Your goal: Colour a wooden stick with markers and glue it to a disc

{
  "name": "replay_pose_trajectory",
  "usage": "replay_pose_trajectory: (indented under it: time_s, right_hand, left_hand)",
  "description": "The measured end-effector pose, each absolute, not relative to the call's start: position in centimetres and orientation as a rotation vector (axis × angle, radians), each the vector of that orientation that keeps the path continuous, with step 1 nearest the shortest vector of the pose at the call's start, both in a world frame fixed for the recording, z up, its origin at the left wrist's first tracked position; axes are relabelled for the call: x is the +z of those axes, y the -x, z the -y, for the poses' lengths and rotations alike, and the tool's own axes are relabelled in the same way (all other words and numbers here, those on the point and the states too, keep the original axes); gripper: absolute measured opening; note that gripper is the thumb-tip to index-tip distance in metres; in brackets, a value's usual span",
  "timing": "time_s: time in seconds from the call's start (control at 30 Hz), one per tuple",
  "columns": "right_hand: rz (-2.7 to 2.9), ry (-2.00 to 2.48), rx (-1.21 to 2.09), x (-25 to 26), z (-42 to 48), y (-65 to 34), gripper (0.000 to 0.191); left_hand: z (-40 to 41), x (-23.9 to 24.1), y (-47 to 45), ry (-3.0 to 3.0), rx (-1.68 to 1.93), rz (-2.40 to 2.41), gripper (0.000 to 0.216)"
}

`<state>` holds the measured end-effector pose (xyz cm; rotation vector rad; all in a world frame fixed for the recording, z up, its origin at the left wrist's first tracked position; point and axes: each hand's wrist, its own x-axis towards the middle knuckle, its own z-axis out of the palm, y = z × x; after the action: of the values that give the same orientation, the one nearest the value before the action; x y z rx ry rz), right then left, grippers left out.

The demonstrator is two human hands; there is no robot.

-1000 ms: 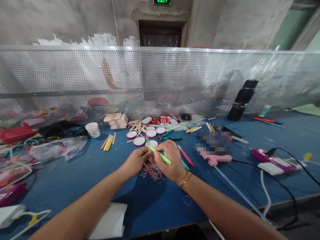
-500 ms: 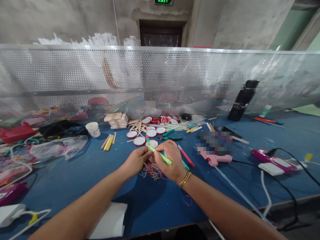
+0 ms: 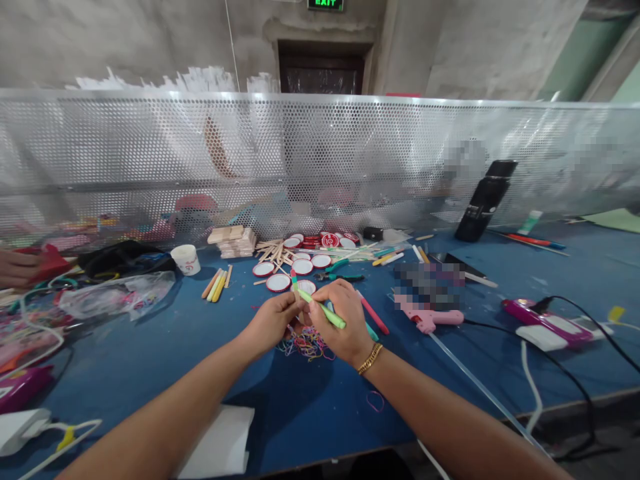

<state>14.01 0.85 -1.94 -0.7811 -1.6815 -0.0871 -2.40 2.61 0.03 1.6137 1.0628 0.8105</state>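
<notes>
My left hand (image 3: 276, 319) is closed, thumb and fingertips pinching the lower end of a narrow craft stick (image 3: 294, 279). The stick points up and away, reddish at its top and green below. In my right hand (image 3: 346, 320) a light green marker (image 3: 327, 312) is gripped like a pen, its tip against or very close to the stick; which one I cannot tell. Beneath both hands lies a tangle of coloured rubber bands (image 3: 310, 343), partly hidden. A red marker (image 3: 373, 311) rests beside my right hand.
Ahead are red-and-white jar lids (image 3: 277, 283), loose and stacked wooden sticks (image 3: 235, 241) and teal-handled pliers (image 3: 345, 277). A pink glue gun (image 3: 430, 319) with its cord lies right. Left stands a paper cup (image 3: 185, 259). Another person's hand (image 3: 17, 268) reaches in at far left.
Another person's hand has come into view at the far left, by the red container. My own hands, the stick and the green marker have barely moved.
</notes>
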Motion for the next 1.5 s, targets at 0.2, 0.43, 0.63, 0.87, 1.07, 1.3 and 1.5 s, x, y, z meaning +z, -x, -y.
replay_pose_trajectory:
  time_s: [0.2,0.43,0.63,0.87,1.07,1.3,1.5]
  right_hand:
    - [1.702,0.805,-0.085,-2.08,-0.95,-14.03,0.006]
    - [1.679,0.800,-0.086,-1.93,-0.80,-14.06,0.006]
    - [1.686,0.802,-0.091,-2.08,-0.97,-14.10,0.005]
    - [1.675,0.768,-0.081,-2.02,-0.94,-14.09,0.006]
    - [1.661,0.788,-0.096,-1.99,-0.97,-14.13,0.007]
    - [1.703,0.777,-0.073,-2.10,-1.08,-14.06,0.006]
    - [1.663,0.802,-0.090,-2.07,-1.07,-14.12,0.007]
  left_hand:
    - [-2.50,0.24,2.25,-1.618,0.816,-1.057,0.033]
    - [-2.44,0.32,2.16,-1.616,0.813,-1.052,0.036]
    - [-2.44,0.27,2.30,-1.619,0.809,-1.055,0.035]
    - [-2.40,0.20,2.20,-1.621,0.809,-1.054,0.035]
    - [-2.50,0.05,2.27,-1.619,0.804,-1.048,0.034]
    - [-2.53,0.16,2.22,-1.627,0.805,-1.049,0.038]
    - [-2.49,0.17,2.23,-1.607,0.805,-1.055,0.034]
